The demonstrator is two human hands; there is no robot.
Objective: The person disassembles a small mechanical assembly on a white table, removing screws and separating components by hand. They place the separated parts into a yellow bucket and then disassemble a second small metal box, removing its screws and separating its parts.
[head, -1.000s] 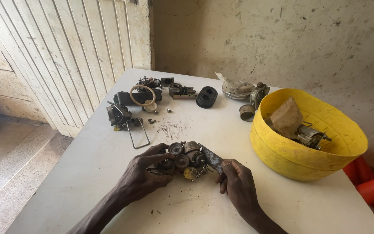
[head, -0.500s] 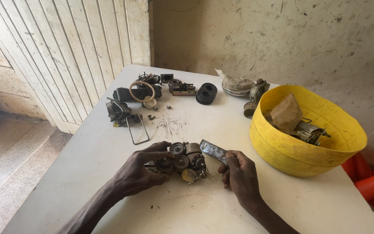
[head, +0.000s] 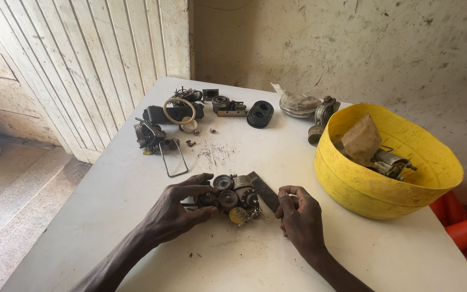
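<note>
Now the greasy gear assembly lies between both hands.
Left hand grips its left end with curled fingers; right hand, loosely curled and empty, rests just beside the dark flat plate on the white worktop.

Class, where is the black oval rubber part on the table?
In the head view, the black oval rubber part lies at the table's far side, between a small metal bracket and a crumpled plastic bag.
</note>
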